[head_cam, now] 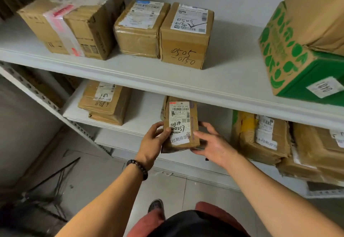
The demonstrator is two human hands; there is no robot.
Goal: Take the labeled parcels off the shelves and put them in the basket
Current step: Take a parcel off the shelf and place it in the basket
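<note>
White shelves stand against a pale wall. The top shelf [232,72] runs from 9 o'clock to 3 o'clock. The lower shelf [145,110] sits under it, near the middle.

At 2 o'clock, a big green box [290,65] sits on the top shelf, and a plain brown box [316,13] rests on top of it. At 10 o'clock is a wide taped box [70,22] with red and clear tape. At 12 o'clock, two small boxes touch side by side: a box with a white label [139,29] and a box with black numbers [186,37] written on its front.

On the lower shelf, a pile of brown parcels [264,136] lies at 3 o'clock. A flat parcel [106,102] lies at 9 o'clock. At 8 o'clock, a dark wire thing [50,190] sits on the grey floor. It is too blurry to name.

In the middle, at the front edge of the lower shelf, is the small labeled parcel [179,125]. It stands up on its short end, with the label facing the camera. I cannot tell if it touches the shelf.

The left hand [150,143] grips its left side, with the thumb on the label. The right hand [214,143] holds its right side, thumb in front and fingers curled behind. A dark bead bracelet [138,167] is on the left wrist.
</note>
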